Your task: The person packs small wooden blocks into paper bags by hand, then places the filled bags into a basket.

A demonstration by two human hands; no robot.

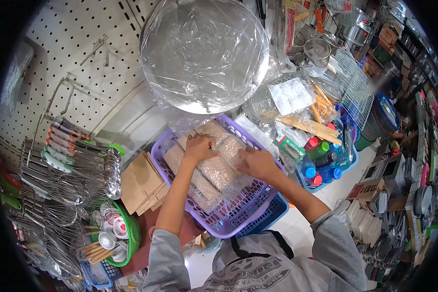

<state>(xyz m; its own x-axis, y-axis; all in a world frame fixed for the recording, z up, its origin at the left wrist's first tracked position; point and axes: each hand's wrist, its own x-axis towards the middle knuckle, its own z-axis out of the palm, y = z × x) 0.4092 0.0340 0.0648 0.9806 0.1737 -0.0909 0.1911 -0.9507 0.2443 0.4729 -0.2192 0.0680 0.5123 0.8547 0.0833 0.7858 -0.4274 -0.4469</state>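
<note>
My left hand [199, 147] sits on the far end of the packets [214, 171], its fingers curled under into a loose fist; they seem to pinch the plastic of the top one, though the grip itself is hidden under my knuckles. My right hand [257, 163] lies just beside it, palm down and fingers spread flat, pressing on the neighbouring packet without closing around anything. Both wrists are bent downward. My forearms come in from either side and meet over the middle of the purple basket [228, 228], elbows out, grey sleeves pushed up.

The packets are clear bags of pale beige contents, laid in rows along the bottom of the purple basket, directly under both hands. That basket rests tilted on a blue basket [273, 214], whose corner shows beneath it on my right.

To my left, just beside the purple basket, a stack of brown paper bags [140, 186] lies on the dark red worktop [143, 228]. Nearer to me stands a green basket [134, 238] of small items. Whisks [58, 194] hang further left, below the white pegboard [82, 48]. Above the hands a large round thing wrapped in clear film [204, 53] leans against the wall. To my right another blue tub [348, 163] holds bottles with coloured caps [319, 170].
</note>
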